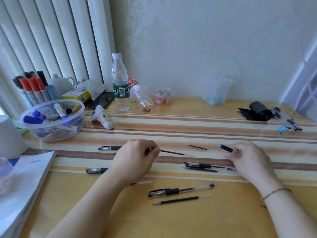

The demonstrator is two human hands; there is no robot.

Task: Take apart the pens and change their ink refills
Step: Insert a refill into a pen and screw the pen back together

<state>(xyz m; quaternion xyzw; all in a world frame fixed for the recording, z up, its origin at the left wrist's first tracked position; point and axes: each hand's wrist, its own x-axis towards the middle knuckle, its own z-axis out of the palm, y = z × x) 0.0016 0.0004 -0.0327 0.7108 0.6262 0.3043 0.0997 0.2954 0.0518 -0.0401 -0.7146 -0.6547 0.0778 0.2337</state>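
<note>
Pens: one grip section point(226, 148), barrel off, pinched in the right hand point(247, 158) at centre right; its refill point(171, 152) pinched by the left hand point(135, 157). Near edge: capped pen point(180, 190) beside a loose refill point(181, 200). Judged mid-task; several pens look unopened.

Soft daylight pours in past the blinds point(51, 40) on my far left, bright and even. My arms throw only faint shadows on the table point(223, 220). A pale sheen lies across its far right corner. Edges bend outward, and everything looks slightly soft.
</note>
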